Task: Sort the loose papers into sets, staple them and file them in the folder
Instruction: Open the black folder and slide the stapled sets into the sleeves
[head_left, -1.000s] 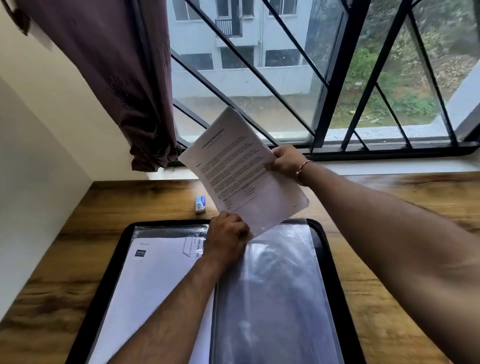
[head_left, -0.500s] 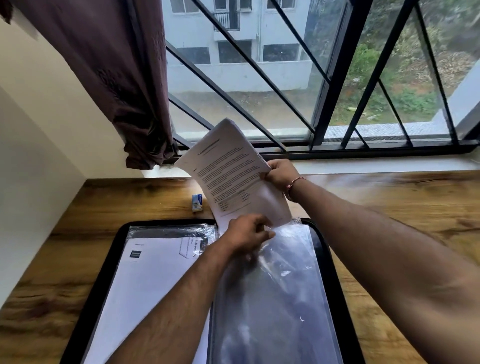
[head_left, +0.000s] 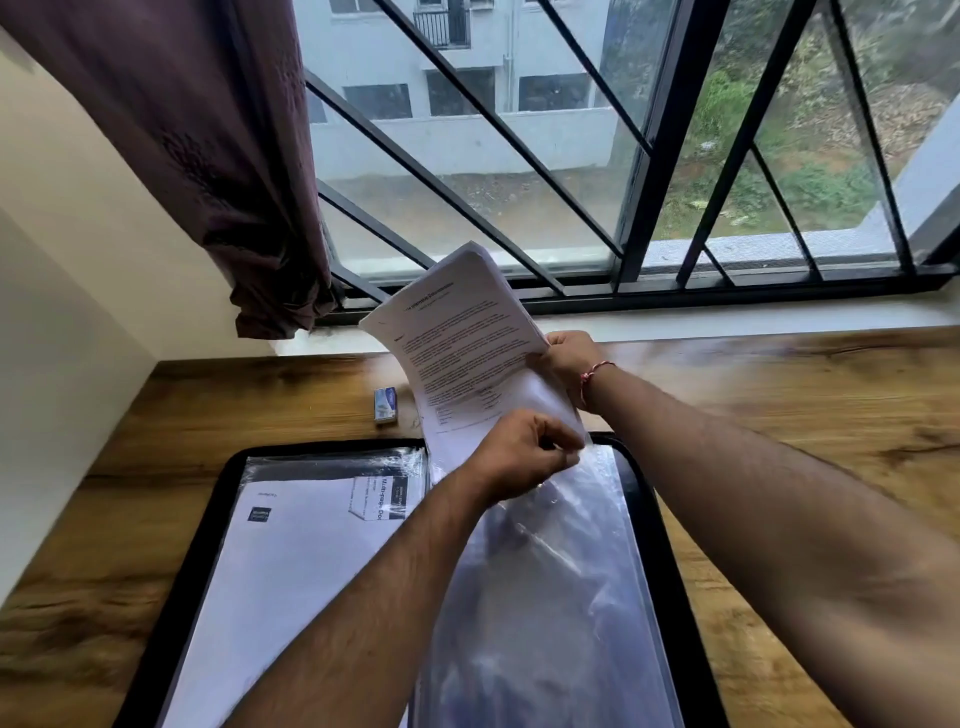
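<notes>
A black folder (head_left: 670, 545) lies open on the wooden desk. Its left clear sleeve holds a printed sheet (head_left: 296, 551). My right hand (head_left: 569, 364) grips the right edge of a white paper set (head_left: 462, 348) with printed text, held tilted above the folder's top edge. The set's lower end sits in the mouth of the right clear sleeve (head_left: 545, 597). My left hand (head_left: 519, 457) pinches the top edge of that sleeve, right under the papers.
A small staple box (head_left: 385, 404) lies on the desk (head_left: 831, 415) behind the folder's left half. A dark curtain (head_left: 208, 156) hangs at the upper left. A barred window (head_left: 649, 156) and sill run along the desk's far edge. A wall bounds the left side.
The paper set has come down and its lower end has gone into the right sleeve's mouth. My left hand moved right from the papers' bottom corner to the sleeve's top edge.
</notes>
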